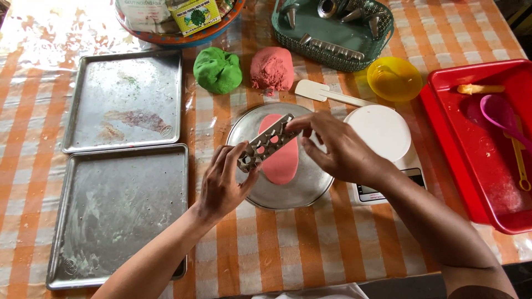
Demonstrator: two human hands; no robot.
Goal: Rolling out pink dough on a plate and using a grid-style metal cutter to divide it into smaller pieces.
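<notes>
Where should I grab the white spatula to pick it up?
Likely by the handle, coming from above. The spatula lies flat between the pink dough and the yellow bowl, blade toward the dough; the handle's far end runs behind the white scale, so pinch mid-handle.

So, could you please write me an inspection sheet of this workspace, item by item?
Surface: table under an orange and white checked cloth with a clear cover.
Job's things: metal strip with cut-out holes held over a flat pink dough piece on a round metal plate; green dough ball and pink dough ball behind.
Clutter: two empty baking trays, white spatula, yellow bowl, kitchen scale, red tray with a purple spoon, green basket of metal nozzles.
Grippers: left hand and right hand each grip one end of the strip.
Cables: nothing seen.
Surroundings: nothing seen.
</notes>
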